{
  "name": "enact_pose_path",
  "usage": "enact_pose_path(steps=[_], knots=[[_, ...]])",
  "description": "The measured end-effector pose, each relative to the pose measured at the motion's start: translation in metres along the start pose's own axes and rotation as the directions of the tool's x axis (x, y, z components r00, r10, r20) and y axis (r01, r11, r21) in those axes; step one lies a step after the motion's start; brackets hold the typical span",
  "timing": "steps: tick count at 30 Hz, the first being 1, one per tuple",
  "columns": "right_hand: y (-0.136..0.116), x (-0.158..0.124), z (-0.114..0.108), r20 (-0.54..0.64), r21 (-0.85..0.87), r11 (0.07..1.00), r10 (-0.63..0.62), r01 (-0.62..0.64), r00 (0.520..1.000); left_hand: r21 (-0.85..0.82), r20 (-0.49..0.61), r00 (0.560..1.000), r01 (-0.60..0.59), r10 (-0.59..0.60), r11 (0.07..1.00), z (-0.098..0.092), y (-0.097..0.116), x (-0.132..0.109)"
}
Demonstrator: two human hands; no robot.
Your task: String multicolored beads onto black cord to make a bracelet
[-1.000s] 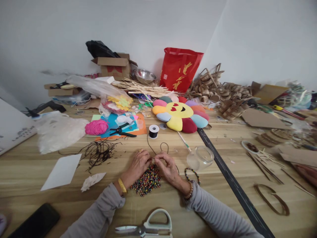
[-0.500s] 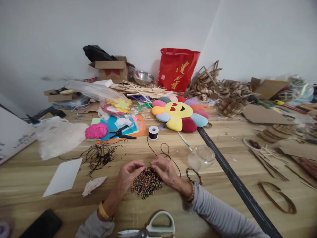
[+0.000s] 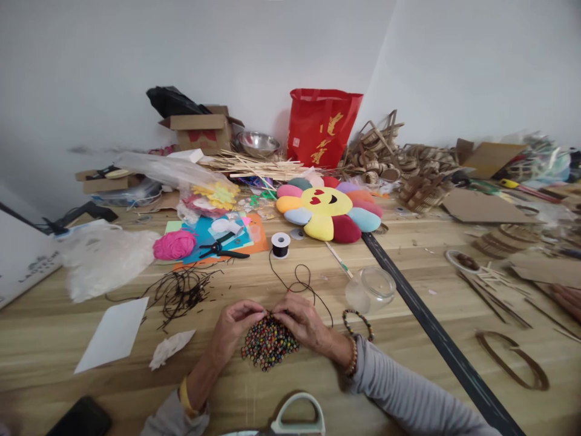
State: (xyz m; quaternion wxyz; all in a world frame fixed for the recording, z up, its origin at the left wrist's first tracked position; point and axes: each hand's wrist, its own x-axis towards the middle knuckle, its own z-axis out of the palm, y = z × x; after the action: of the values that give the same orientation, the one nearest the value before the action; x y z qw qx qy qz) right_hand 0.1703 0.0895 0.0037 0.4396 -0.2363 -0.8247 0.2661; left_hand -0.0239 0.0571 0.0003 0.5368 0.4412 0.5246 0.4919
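A pile of small multicoloured beads (image 3: 269, 344) lies on the wooden table between my hands. My left hand (image 3: 233, 327) pinches thumb and forefinger together at the pile's far edge; what is between the tips is too small to make out. Close beside it, almost touching, my right hand (image 3: 303, 321) has its fingers closed on the black cord (image 3: 309, 284). The cord loops on the table behind that hand and runs back to a white spool (image 3: 281, 244). A beaded bracelet (image 3: 358, 324) lies right of my right wrist.
White-handled scissors (image 3: 299, 415) lie at the near edge. A clear glass jar (image 3: 370, 287) stands to the right, near a black strip (image 3: 422, 321). Tangled black cord (image 3: 184, 297) and white paper (image 3: 113, 333) lie left. A flower cushion (image 3: 329, 209) sits behind; another person's hand (image 3: 567, 301) shows far right.
My fingertips have come closer together, and the cord tip that showed between them is now hidden. The view has shifted slightly, with the scissors lower in it.
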Motion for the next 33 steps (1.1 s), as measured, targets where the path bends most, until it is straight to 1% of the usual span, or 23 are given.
enact_pose_path(steps=[4, 14, 22, 33], knots=[[-0.0003, -0.0020, 0.0003, -0.006, -0.022, 1.000, 0.000, 0.000, 1.000, -0.028, 0.013, 0.999, 0.029, -0.029, 0.999, 0.0019, 0.0026, -0.0003], [0.0014, -0.0046, 0.0014, 0.015, -0.031, 0.999, -0.024, 0.025, 1.000, -0.002, 0.015, 1.000, 0.021, -0.021, 1.000, 0.0005, 0.0003, 0.0003], [0.0005, -0.0031, 0.0016, 0.009, -0.029, 0.999, -0.046, 0.046, 0.999, 0.021, 0.034, 0.999, 0.023, -0.023, 1.000, 0.0021, 0.0038, -0.0001], [0.0052, -0.0053, 0.0039, 0.032, -0.030, 0.999, -0.026, 0.027, 0.999, 0.008, 0.044, 0.999, 0.029, -0.029, 1.000, 0.0031, 0.0051, -0.0007]])
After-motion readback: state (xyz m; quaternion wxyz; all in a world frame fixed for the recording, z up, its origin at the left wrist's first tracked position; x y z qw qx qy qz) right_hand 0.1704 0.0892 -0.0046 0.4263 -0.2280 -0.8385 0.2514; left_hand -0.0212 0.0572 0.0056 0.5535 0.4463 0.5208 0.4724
